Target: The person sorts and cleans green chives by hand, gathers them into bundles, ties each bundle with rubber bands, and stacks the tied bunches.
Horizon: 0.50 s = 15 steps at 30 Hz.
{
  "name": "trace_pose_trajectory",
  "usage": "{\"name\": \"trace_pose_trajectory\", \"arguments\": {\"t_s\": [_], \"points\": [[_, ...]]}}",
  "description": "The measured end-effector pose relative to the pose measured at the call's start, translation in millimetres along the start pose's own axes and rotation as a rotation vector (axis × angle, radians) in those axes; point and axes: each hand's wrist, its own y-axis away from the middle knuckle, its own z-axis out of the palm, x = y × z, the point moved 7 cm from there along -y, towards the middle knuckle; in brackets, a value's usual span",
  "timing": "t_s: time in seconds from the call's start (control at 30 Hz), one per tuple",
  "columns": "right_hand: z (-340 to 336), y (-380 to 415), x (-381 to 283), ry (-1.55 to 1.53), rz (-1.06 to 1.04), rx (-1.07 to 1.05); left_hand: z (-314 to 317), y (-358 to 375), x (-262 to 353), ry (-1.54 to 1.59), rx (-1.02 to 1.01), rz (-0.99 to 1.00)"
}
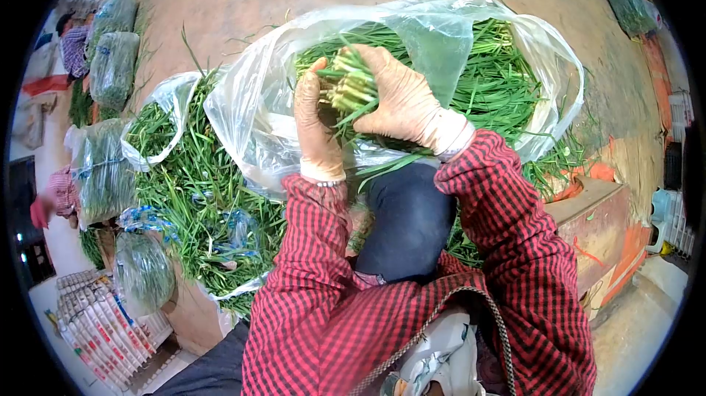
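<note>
My right hand [404, 94], in a pale glove, is wrapped round a bunch of green chives [349, 83], its pale stalk ends pointing left. Upright beside those ends is my left hand [318, 124], gloved too, with its fingers stretched out and its palm facing the stalks. Both hands are over a large clear plastic bag [257, 113], which lies spread wide. More long chives [496, 87] fill the bag's right side and show behind the bunch.
Loose greens and trimmings [198, 197] heap up on the left, partly in another plastic bag [176, 120]. Wrapped bundles [110, 168] line the far left, near stacked white crates [110, 330] and other people. A wooden box [588, 212] stands at the right. My knee [412, 219] is below the bag.
</note>
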Motion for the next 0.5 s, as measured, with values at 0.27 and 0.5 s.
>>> {"name": "trace_pose_trajectory", "arguments": {"t_s": [0.27,0.5], "points": [[-41.2,28.5,25.4,-0.417,0.116,0.190,-9.6,-6.8,-0.6,-0.032,0.018,0.030],[-38.0,21.0,28.9,-0.530,0.143,-0.008,27.6,1.6,2.9,-0.284,-0.038,0.253]]}}
